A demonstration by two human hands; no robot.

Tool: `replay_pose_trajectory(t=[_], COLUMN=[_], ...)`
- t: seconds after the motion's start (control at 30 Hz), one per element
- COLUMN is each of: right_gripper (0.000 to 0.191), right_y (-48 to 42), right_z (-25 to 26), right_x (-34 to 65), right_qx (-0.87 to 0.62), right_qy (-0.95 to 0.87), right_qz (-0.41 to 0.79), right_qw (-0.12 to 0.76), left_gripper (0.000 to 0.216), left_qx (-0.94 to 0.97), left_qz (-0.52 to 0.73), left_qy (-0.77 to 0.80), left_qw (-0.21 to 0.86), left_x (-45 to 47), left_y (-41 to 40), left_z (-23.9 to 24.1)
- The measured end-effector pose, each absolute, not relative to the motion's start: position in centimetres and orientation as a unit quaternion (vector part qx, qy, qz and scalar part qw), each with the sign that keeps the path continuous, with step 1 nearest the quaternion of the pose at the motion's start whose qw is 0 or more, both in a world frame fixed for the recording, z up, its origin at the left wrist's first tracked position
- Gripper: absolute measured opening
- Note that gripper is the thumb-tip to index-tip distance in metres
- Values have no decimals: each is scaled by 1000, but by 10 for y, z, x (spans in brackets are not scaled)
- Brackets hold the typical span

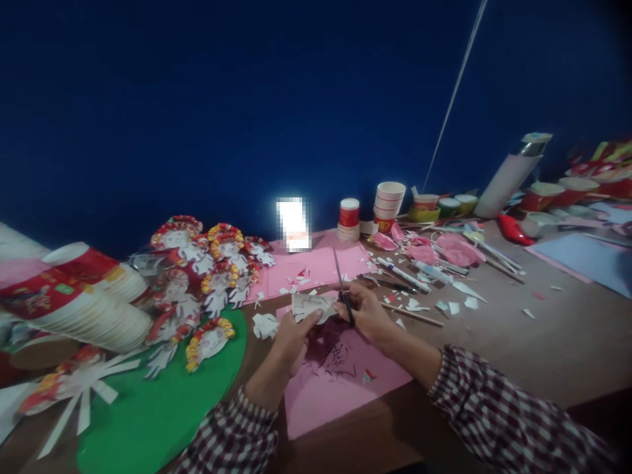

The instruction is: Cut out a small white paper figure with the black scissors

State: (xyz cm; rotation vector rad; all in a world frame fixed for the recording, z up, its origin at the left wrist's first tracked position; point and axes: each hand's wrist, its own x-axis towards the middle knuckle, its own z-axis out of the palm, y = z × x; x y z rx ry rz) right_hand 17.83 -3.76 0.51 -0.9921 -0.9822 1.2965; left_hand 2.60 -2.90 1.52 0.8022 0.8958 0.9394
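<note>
My left hand [295,339] pinches a small white paper piece [309,306] with dark drawn lines, thumb on top. My right hand [368,316] grips a pair of scissors [340,276], whose dark blades point up and away from me, beside the paper's right edge. Whether the blades touch the paper I cannot tell. Both hands are above a pink sheet [316,411] with dark scribbles or scraps on it. A white cut-out figure [265,326] lies just left of the paper.
Paper dolls with red and yellow curls [210,342] lie around a green round board [162,408]. Stacked paper cups [93,296] lean at left; more cups [390,197] stand at the back. Pens [405,275], paper scraps and a white flask [513,174] are on the right.
</note>
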Motion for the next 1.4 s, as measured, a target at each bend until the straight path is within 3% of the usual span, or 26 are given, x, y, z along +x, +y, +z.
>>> replay_pose_trajectory(t=[0.2, 0.53, 1.4], right_gripper=[42, 32, 30], right_y=[-43, -63, -62], right_z=[14, 12, 9], right_x=[177, 166, 164], right_qx=[-431, -439, -453], right_qy=[-419, -514, -531], right_qz=[560, 577, 578], right_qw=[570, 458, 423], left_gripper=[30, 24, 24], left_qx=[274, 189, 187], left_qz=[481, 546, 527], left_qy=[419, 436, 454], left_qw=[719, 690, 694], left_x=[24, 20, 21], left_y=[-27, -21, -24], left_z=[20, 27, 24])
